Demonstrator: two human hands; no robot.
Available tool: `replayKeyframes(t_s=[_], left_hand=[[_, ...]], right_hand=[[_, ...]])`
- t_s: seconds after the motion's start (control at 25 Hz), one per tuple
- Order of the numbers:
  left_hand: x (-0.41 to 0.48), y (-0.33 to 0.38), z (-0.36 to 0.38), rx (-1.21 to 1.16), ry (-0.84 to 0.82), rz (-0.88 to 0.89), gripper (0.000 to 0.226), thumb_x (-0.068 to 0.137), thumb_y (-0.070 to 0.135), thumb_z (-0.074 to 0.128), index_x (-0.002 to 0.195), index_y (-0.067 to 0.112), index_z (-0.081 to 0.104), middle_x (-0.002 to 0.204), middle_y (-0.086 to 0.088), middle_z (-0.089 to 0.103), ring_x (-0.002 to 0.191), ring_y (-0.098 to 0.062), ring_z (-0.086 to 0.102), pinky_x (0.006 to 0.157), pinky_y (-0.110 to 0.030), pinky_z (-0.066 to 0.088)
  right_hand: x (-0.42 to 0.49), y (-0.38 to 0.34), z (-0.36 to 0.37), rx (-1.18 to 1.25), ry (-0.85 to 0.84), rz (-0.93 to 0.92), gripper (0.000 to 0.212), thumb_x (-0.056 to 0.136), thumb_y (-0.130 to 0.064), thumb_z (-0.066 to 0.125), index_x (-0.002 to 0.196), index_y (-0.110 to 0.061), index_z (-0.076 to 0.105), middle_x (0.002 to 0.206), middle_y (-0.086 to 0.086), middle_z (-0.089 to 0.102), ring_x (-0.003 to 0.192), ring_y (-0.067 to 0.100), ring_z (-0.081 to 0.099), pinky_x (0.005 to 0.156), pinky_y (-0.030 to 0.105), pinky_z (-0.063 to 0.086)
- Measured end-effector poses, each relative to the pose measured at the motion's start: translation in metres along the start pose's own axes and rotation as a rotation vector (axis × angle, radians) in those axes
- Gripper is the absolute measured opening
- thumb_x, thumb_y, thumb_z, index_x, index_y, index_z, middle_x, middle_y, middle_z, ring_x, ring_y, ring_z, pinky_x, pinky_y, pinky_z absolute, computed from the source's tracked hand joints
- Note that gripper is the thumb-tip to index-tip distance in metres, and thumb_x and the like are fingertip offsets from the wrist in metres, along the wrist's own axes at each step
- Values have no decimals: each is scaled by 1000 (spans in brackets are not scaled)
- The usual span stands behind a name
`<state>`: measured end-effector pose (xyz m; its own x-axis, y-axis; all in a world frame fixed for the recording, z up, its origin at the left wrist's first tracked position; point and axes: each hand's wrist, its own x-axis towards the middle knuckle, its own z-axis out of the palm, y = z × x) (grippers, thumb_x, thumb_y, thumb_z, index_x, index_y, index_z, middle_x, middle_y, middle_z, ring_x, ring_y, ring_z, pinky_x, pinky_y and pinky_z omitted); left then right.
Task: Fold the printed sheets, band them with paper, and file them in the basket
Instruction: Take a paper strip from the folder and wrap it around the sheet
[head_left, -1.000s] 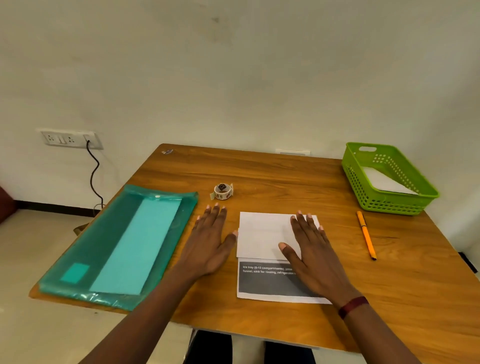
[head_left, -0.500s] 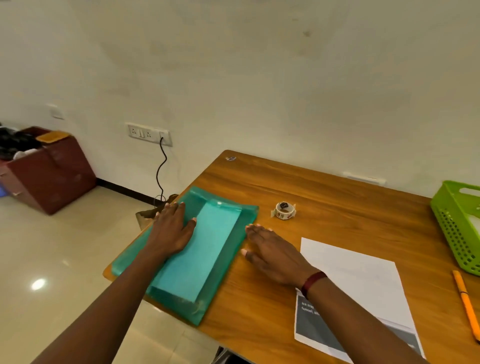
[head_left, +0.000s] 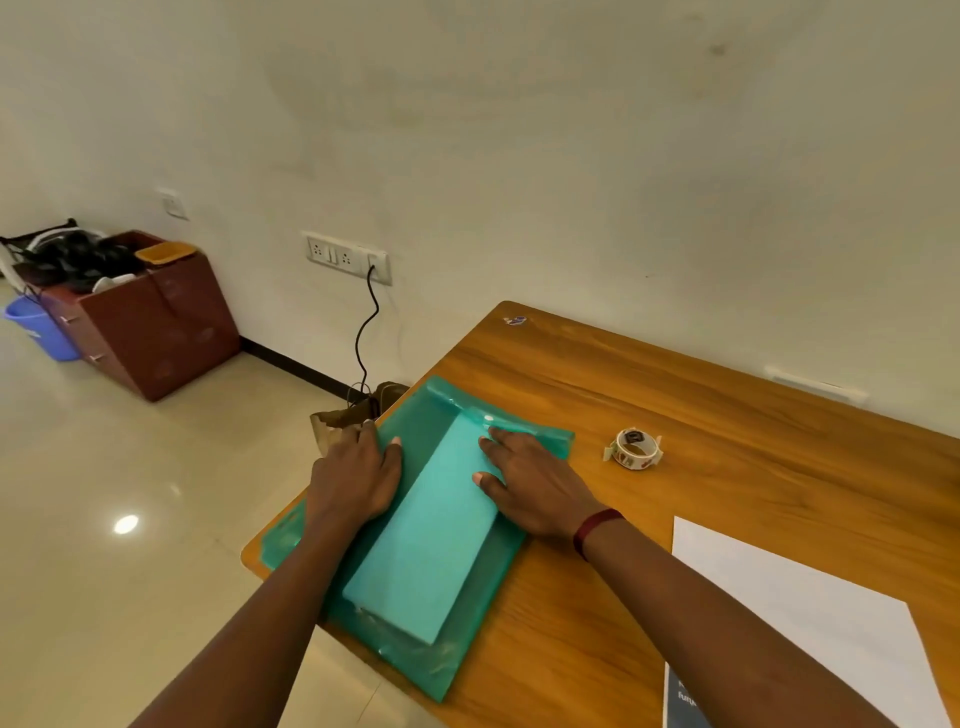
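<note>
On a wooden table by a pale wall: both hands flat on a teal plastic folder.

Left hand on the folder's left part, fingers straight and together, gripping nothing; right hand on its right part, fingers straight and spread, overlapping the light teal paper there. Sticker roll near the folder's far right corner, apart from it. Printed sheet (white side up, dark print at the near edge) well right of the folder, touched by neither hand. Beyond, a brown cabinet on the floor.
</note>
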<state>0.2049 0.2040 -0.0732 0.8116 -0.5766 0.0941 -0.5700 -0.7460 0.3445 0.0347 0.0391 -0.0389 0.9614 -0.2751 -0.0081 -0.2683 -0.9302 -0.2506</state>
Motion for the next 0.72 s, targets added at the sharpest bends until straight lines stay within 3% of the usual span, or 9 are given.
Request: replayKeyframes(t_s=[0.08, 0.16, 0.2, 0.28, 0.4, 0.56, 0.72], left_hand=[[-1, 0, 1, -3, 30, 2, 55, 99, 54, 23, 132, 15, 44, 117, -11, 57, 97, -25, 56, 81, -42, 48], [-2, 0, 0, -23, 52, 3, 55, 99, 53, 23, 135, 17, 45, 118, -10, 58, 98, -24, 56, 84, -42, 48], [-3, 0, 0, -44, 63, 4, 55, 100, 53, 23, 136, 18, 45, 118, -9, 58, 98, -23, 56, 84, -40, 47], [-5, 0, -2, -85, 88, 7, 55, 99, 54, 23, 134, 20, 47, 116, -6, 59, 94, -17, 53, 82, -35, 45], [-6, 1, -2, -123, 92, -6, 57, 96, 56, 23, 133, 21, 48, 117, -5, 60, 92, -13, 49, 81, -32, 42], [-6, 0, 0, -181, 98, -29, 56, 97, 57, 24, 138, 24, 44, 123, -3, 58, 104, -17, 53, 88, -35, 43], [-4, -1, 3, -218, 105, -45, 50, 99, 55, 30, 138, 26, 44, 129, -2, 57, 108, -18, 53, 93, -37, 44]], right_hand=[[16, 10, -3, 8, 87, 27, 50, 101, -40, 38, 143, -13, 41, 147, 9, 43, 134, 25, 38, 109, 38, 34], [35, 18, -8, 35, 149, 71, 33, 101, -33, 40, 122, -14, 57, 123, 9, 59, 112, 26, 54, 87, 37, 47], [45, 22, -10, 51, 167, 103, 24, 100, -27, 41, 105, -14, 60, 110, 10, 63, 100, 27, 59, 74, 34, 46], [64, 30, -12, 74, 172, 181, 20, 92, -11, 45, 82, -12, 61, 93, 13, 67, 87, 32, 62, 63, 32, 39], [85, 36, -19, 121, 151, 287, 25, 85, -1, 53, 90, -10, 76, 96, 11, 73, 90, 29, 65, 70, 31, 48], [103, 41, -28, 173, 63, 342, 9, 81, -10, 73, 88, -9, 77, 94, 6, 75, 88, 21, 67, 77, 32, 54], [107, 38, -32, 275, -40, 355, 11, 80, -13, 77, 89, -9, 75, 93, 3, 72, 87, 15, 63, 78, 31, 54]])
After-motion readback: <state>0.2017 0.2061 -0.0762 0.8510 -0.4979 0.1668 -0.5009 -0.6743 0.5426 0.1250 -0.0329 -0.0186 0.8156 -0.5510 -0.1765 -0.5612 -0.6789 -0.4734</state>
